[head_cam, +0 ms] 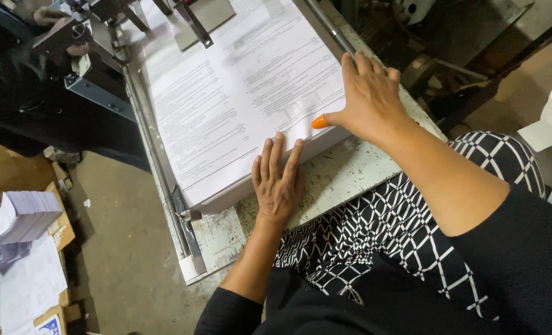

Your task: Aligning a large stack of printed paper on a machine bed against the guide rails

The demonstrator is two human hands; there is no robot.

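- As I lean over the worn metal table (350, 177), my left hand (278, 181) lies nearest me, flat and holding nothing, fingers together, their tips on the near edge of the stack of printed sheets (238, 105).
- That stack sits in the middle of the table, its left side against the long metal rail (155, 161), its far end under a flat metal plate (203, 15).
- My right hand (370, 94) lies spread on the stack's right edge, palm down, gripping nothing; an orange rubber tip (320, 121) covers the thumb.
- I judge the whole stack heavy and slumpy, so it wants taking from the edges with both hands; a single sheet is light, limp and slick, easy to crease, best lifted at the near right corner, where the rubber tip gives grip.
- Far left, another person's hands (59, 25) are at dark machine parts.
- On the floor to the left lie more paper bundles (15, 217) among cardboard.
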